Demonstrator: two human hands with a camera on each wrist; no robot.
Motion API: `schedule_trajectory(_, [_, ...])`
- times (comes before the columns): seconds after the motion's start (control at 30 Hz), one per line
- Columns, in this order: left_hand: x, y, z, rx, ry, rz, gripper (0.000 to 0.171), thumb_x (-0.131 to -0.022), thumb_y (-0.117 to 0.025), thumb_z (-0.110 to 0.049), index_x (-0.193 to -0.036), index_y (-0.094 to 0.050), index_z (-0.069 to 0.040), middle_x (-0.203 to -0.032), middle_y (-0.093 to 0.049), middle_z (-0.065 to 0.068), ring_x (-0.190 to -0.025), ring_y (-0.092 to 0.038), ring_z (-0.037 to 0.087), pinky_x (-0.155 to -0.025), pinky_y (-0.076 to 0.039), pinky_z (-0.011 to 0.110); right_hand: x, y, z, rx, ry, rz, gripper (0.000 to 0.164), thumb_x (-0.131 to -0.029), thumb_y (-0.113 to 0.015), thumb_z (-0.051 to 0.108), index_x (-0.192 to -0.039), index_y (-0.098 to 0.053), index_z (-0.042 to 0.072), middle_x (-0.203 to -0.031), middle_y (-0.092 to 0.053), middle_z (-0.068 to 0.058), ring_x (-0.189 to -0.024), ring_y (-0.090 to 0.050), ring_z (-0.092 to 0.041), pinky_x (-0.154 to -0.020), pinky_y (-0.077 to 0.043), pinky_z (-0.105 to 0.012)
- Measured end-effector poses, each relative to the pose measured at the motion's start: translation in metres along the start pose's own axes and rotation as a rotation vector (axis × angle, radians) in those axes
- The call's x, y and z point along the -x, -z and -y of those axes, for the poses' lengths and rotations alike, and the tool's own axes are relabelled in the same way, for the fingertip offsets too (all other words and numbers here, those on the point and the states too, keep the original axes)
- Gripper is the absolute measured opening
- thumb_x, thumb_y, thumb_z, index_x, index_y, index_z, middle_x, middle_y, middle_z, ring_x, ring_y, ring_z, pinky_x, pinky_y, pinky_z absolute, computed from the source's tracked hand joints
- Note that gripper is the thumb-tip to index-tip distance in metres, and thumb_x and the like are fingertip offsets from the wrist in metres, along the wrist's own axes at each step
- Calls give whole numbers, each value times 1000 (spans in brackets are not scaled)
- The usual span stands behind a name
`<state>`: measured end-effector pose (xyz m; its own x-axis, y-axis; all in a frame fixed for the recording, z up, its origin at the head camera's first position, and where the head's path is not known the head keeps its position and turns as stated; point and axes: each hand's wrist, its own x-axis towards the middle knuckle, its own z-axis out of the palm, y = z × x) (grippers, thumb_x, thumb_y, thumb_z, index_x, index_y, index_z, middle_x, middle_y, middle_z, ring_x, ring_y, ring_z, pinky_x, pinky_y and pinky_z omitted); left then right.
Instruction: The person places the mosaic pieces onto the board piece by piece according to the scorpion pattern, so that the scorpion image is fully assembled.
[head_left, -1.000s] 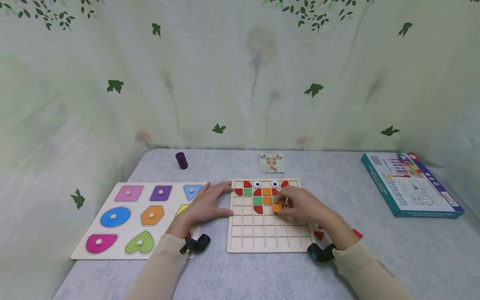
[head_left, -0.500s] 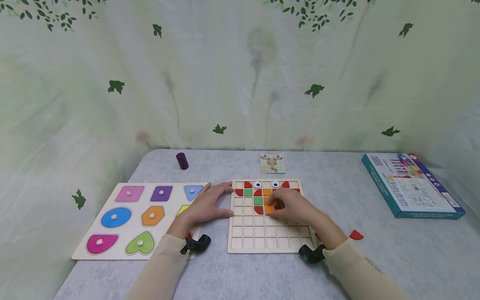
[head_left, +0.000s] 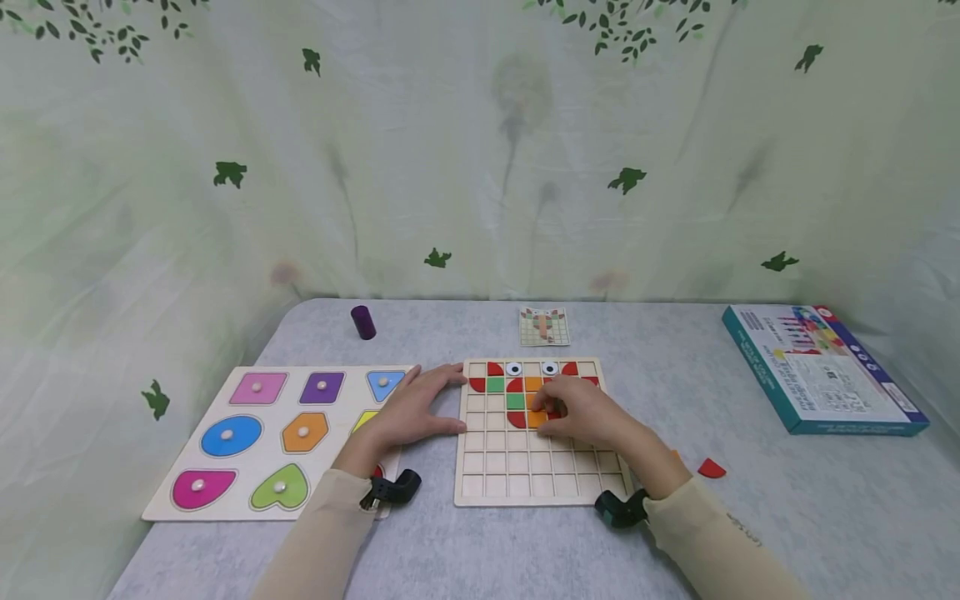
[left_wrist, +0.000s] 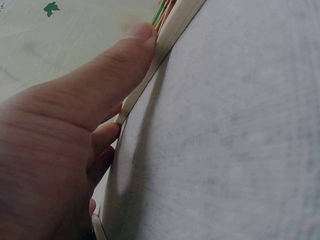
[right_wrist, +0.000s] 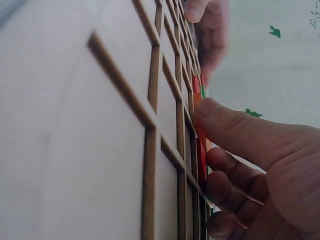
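A wooden grid board (head_left: 495,463) lies in front of me, with red, green, orange and eye-printed tiles in its upper cells. My right hand (head_left: 594,412) is over the board, thumb and fingertips at an orange square tile (head_left: 536,420) below other orange squares. In the right wrist view the thumb (right_wrist: 232,125) touches this tile, which looks level with its neighbours; a red tile (right_wrist: 201,162) sits beside it. Relaxed fingers of my left hand (head_left: 411,408) touch the board's left edge, as the left wrist view of the thumb (left_wrist: 125,60) also shows. The right hand hides several cells.
A shape puzzle board (head_left: 262,462) with knobbed pieces lies left, partly under the left arm. A red quarter-circle tile (head_left: 712,468) lies right of the right wrist. Behind are a small pattern card (head_left: 544,327) and a purple cylinder (head_left: 363,322); a flat box (head_left: 825,371) lies far right.
My right hand has moved left with the orange square tile, bringing it down into the column under the other orange squares. The left hand has stayed at the board's edge.
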<state>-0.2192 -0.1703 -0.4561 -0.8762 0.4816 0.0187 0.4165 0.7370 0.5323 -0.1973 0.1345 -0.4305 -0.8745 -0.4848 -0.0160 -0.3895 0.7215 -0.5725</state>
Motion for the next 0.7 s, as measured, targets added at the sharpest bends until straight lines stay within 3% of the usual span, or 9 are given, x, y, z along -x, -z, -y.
schedule_trajectory(0.7, [1, 1, -1, -2, -2, -4, 72, -81, -79, -52, -141, -53, -22, -161, -38, -5, -152, -30, 19, -129, -2, 53, 4, 2, 1, -4, 23, -6, 13, -87, -78, 18, -98, -71, 18, -90, -64, 6, -84, -54, -13, -74, -48, -27])
